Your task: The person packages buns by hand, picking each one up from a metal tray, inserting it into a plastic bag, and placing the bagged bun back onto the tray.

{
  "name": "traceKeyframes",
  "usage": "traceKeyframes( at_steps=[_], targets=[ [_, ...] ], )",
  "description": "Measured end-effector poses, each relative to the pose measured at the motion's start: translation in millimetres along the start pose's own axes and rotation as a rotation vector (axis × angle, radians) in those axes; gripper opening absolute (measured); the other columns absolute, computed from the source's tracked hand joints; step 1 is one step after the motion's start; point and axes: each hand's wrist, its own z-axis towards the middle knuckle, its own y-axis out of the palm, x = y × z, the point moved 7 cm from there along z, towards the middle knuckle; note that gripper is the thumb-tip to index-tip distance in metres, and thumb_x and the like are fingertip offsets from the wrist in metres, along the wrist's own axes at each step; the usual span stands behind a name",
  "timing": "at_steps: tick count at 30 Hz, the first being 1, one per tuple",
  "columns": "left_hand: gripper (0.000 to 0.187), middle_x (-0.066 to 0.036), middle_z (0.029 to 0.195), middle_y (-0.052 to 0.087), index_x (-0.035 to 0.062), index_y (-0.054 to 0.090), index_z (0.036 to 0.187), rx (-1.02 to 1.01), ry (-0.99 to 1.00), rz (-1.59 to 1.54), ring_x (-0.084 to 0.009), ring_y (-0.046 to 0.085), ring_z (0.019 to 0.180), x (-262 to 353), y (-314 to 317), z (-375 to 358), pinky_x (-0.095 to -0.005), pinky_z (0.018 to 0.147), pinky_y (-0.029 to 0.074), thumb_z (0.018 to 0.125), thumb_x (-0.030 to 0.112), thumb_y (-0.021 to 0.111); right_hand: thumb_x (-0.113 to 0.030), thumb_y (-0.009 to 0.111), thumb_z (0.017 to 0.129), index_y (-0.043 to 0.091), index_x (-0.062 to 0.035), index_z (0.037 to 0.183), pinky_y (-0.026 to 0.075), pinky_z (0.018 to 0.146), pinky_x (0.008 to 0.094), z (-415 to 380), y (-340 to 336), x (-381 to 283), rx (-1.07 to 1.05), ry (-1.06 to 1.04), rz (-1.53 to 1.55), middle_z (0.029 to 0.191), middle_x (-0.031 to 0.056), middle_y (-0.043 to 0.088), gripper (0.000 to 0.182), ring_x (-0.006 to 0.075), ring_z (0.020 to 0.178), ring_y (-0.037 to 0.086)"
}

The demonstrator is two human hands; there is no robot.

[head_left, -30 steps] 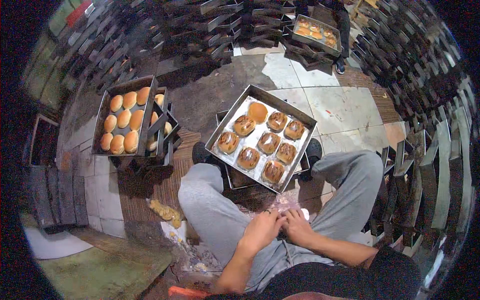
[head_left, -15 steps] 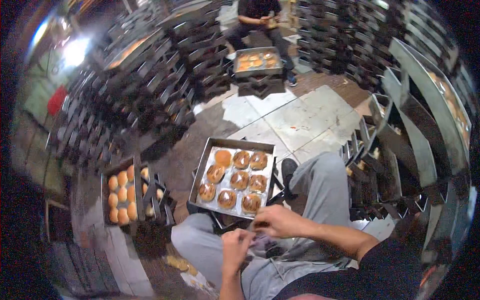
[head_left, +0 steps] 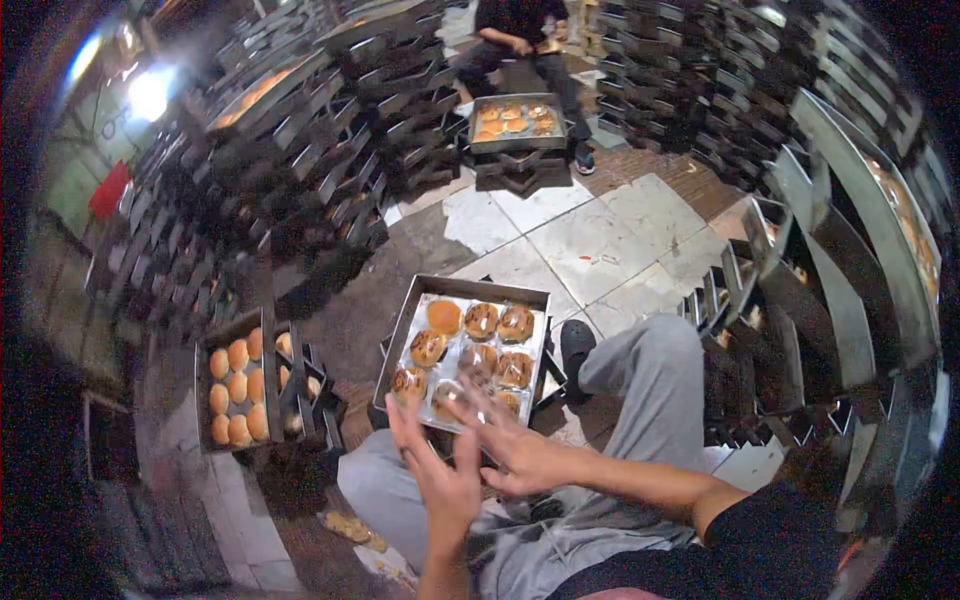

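Both hands are hovering spread-fingered and empty at lower centre: left hand (head_left: 440,470), right hand (head_left: 515,450). Just beyond them, mid-frame, the rectangular metal tray (head_left: 400,335) of glazed brown buns (head_left: 482,320) is sitting; lowering slowly and gripping opposite rims looks wisest.

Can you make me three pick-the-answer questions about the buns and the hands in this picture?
1. Where is the tray of glazed buns?
A. Right in front of the knees
B. On a shelf
C. On the lap

2. What colour are the trousers?
A. Red
B. Grey
C. Yellow

3. How are the hands?
A. Both fists shut
B. Each holding a bun
C. Open, fingers spread

Answers:
1 A: the tray lies low between the feet, just past the knees.
2 B: both legs show grey cloth.
3 C: the left hand and right hand show spread fingers with no bun in them, raised over the tray's near edge.
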Motion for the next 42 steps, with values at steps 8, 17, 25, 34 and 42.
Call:
traceKeyframes(
  at_steps=[8,17,25,34,42],
  targets=[
    [0.067,-0.018,0.143,0.053,0.0052,0.036,0.152,0.857,-0.673,-0.764,-0.0253,0.058,0.119,-172,-95,-24,-0.0380,0.101,0.046,0.105,0.050,0.050,-0.011,0.062,0.096,0.069,0.0017,0.114,0.050,0.099,0.0405,98,80,8,0.083,0.034,0.462,0.115,0.0178,0.071,0.023,0.0304,0.111,0.067],
    [0.075,-0.025,0.163,0.024,0.0128,0.028,0.158,0.768,-0.401,-1.565,-0.0551,0.038,0.139,-212,-134,-54,-0.0700,0.090,0.052,0.101,0.060,0.045,-0.044,0.052,0.100,0.062,-0.0147,0.133,0.047,0.102,0.0568,322,49,436,-0.014,0.303,-0.773,0.139,0.0337,0.052,0.045,0.0498,0.117,0.059],
    [0.078,-0.029,0.161,0.028,0.0031,0.026,0.157,0.699,-0.346,-1.465,-0.0610,0.039,0.136,-189,-137,-22,-0.0648,0.090,0.054,0.103,0.058,0.040,-0.043,0.060,0.094,0.066,-0.0005,0.106,0.058,0.086,0.0458,269,14,323,0.116,0.300,-0.644,0.118,0.0243,0.062,0.044,0.0427,0.102,0.067],
    [0.064,-0.025,0.145,0.053,0.0040,0.046,0.145,0.715,-0.357,-1.333,-0.0442,0.054,0.132,-176,-111,-16,-0.0622,0.096,0.053,0.106,0.054,0.039,-0.025,0.069,0.093,0.039,-0.0044,0.147,0.066,0.073,0.0548,53,32,80,0.083,0.485,1.338,0.133,0.0156,0.060,0.065,0.0273,0.111,0.068],
    [0.061,-0.022,0.131,0.061,0.0025,0.049,0.138,0.529,-0.358,-1.568,-0.0420,0.060,0.122,-125,-85,-8,-0.0608,0.100,0.052,0.105,0.054,0.043,0.000,0.074,0.081,0.059,-0.0020,0.135,0.046,0.109,0.0440,34,20,-94,0.071,-0.405,-0.071,0.136,0.0199,0.059,0.056,0.0414,0.130,0.055]
  ],
)
